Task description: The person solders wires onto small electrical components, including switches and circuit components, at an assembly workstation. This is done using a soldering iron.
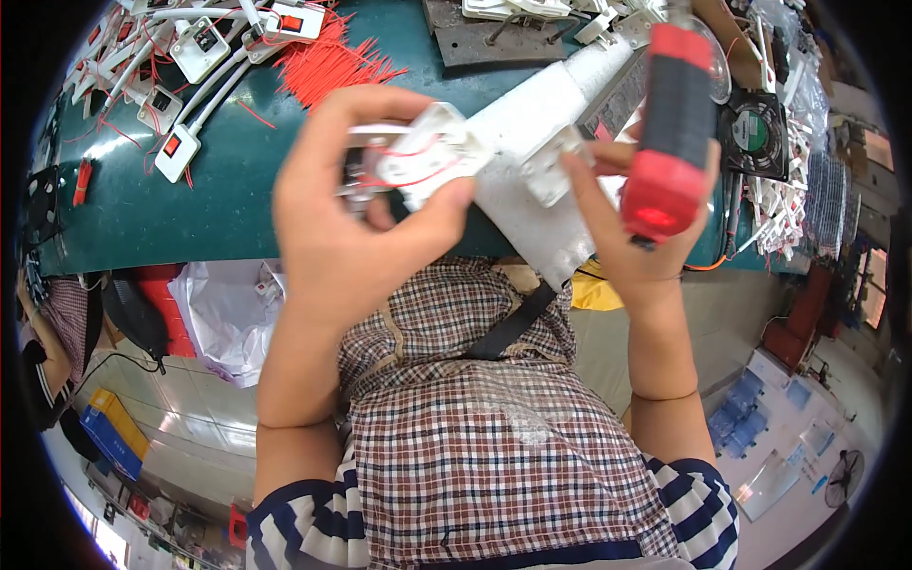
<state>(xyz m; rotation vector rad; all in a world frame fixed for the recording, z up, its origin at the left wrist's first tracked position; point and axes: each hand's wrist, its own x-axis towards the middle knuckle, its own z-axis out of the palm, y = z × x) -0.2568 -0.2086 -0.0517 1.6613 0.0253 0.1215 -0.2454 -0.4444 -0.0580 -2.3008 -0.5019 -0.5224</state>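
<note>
My left hand (332, 218) grips an open white plastic housing (439, 150) between thumb and fingers, raised above the table's front edge. Red wires cross the housing's inside, and shiny metal parts stick out on its palm side. In my right hand (646, 261) is a red and black handheld power tool, likely an electric screwdriver (676, 119), blurred by motion and pointing away from me. The thumb and forefinger of that same hand pinch a small white plastic cover (549, 171). A short gap separates the cover from the housing.
A green table (228, 223) carries white switch units (178, 152) with cables at the left, and a pile of red wires (332, 62). White foam (532, 104) lies beneath my hands. Metal blocks (499, 47) sit behind. A small black fan (755, 133) stands at the right.
</note>
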